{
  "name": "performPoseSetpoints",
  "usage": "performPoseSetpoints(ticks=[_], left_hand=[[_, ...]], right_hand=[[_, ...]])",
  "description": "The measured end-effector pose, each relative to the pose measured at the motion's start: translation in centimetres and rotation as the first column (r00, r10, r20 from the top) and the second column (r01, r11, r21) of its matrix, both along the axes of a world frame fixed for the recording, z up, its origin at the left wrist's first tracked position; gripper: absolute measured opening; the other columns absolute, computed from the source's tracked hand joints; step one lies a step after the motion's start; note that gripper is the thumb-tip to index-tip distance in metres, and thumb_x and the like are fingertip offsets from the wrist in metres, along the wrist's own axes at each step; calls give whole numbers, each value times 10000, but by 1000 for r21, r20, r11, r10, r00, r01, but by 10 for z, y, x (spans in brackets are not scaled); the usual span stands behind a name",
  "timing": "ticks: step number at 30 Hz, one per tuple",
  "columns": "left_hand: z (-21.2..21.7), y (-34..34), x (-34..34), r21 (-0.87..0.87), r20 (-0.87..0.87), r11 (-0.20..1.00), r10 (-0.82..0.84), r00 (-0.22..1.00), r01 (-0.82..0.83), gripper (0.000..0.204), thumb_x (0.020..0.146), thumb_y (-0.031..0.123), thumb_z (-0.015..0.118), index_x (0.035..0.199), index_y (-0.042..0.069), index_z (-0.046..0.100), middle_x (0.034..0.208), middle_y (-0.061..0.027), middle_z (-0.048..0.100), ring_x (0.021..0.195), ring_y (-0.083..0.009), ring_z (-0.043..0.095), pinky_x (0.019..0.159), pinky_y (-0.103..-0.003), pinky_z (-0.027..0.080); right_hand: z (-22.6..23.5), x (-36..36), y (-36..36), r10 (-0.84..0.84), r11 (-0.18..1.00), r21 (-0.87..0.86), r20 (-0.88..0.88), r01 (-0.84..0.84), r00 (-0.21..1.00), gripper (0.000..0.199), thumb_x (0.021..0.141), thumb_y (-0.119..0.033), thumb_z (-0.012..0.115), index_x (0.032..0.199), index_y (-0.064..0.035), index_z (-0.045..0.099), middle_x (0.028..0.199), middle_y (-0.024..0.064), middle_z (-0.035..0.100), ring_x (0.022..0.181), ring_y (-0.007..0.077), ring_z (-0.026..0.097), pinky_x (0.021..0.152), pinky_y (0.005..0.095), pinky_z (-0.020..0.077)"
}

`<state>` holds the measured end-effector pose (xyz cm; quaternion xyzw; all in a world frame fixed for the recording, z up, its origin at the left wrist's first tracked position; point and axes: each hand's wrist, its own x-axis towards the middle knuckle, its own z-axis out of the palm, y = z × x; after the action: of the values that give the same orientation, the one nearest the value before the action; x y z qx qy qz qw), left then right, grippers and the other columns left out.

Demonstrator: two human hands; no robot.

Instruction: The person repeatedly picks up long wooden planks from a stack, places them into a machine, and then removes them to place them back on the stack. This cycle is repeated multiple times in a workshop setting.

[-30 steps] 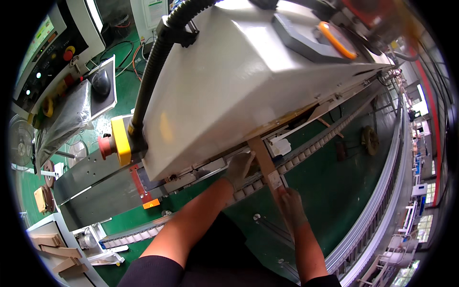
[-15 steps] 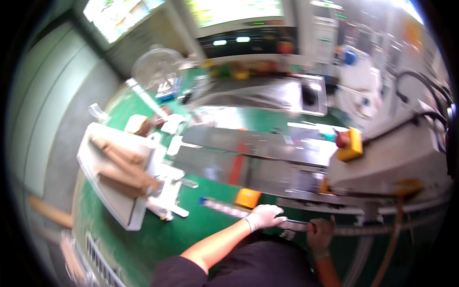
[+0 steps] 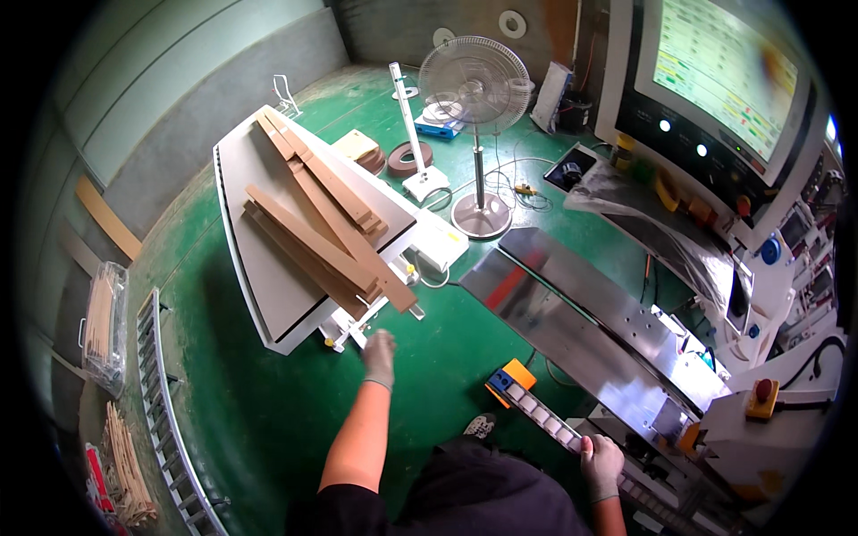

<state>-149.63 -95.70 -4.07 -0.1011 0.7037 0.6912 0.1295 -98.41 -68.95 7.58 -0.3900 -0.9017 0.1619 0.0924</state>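
Note:
My left hand (image 3: 379,355), in a pale glove, is stretched forward over the green floor. It is just short of the near ends of several long brown strips (image 3: 308,239). Those strips lie in a loose, slanting pile on a white-edged, grey-topped table (image 3: 259,295). The back of that hand hides its fingers. My right hand (image 3: 602,463), gloved too, is closed over a rail with white rollers (image 3: 547,418) along the machine's near side. At the rail's end are a blue cap and an orange block (image 3: 517,380).
A standing fan (image 3: 480,170) is beyond the table. A metal machine bed (image 3: 572,308) runs to the right, below a screen panel (image 3: 715,80). A red stop button (image 3: 762,390) sits at the right. A ladder-like metal frame (image 3: 165,411) lies at the left.
The view has swung left. My left hand has come off the rail side and now reaches forward toward the table with the brown strips. My right hand is still on the rail.

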Motion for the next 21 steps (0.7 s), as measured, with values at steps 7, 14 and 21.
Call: performPoseSetpoints(ticks=[7,14,21], left_hand=[[16,-38,-106,-81,253,979,200,947,-185,410,1006,499,669,922,108,581,777,-1,591,578,-138,545,482,-293,376],[18,-61,-114,-52,348,998,60,935,-44,421,1072,499,546,1211,106,605,1026,-69,688,883,-240,704,757,-425,557],[32,-92,-66,237,407,961,-231,884,142,382,1088,422,565,1182,60,646,957,-73,706,894,-229,722,795,-407,601]], right_hand=[[7,-55,-17,-56,996,73,27,54,998,433,1015,-438,579,815,-71,695,810,180,665,800,429,658,715,526,506],[-9,-58,-20,-187,979,92,61,181,980,445,1018,-441,573,806,-71,700,818,190,672,811,433,662,713,529,506],[-22,-64,-9,-103,988,-126,-145,85,984,327,1005,-305,624,871,-16,700,816,154,695,758,324,668,706,410,519]])
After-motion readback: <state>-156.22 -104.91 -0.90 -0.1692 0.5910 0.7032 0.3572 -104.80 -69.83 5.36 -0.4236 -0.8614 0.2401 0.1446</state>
